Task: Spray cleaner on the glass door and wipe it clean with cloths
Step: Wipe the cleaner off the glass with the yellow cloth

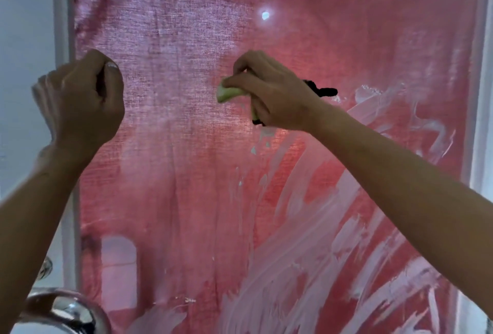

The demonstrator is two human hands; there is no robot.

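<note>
The glass door (186, 173) fills the view, with a red curtain showing through it. White cleaner streaks (306, 253) cover its lower right part; the upper left looks wiped. My right hand (269, 93) grips a bunched pale green cloth (226, 92) with a black edge and holds it against the glass near the middle. My left hand (85, 96) is raised at the door's left edge, its fingers curled into a fist; nothing shows inside it.
A white door frame (62, 27) runs down the left side and another (480, 93) down the right. A shiny chrome door knob (64, 312) sits at the bottom left. A white wall lies left of the frame.
</note>
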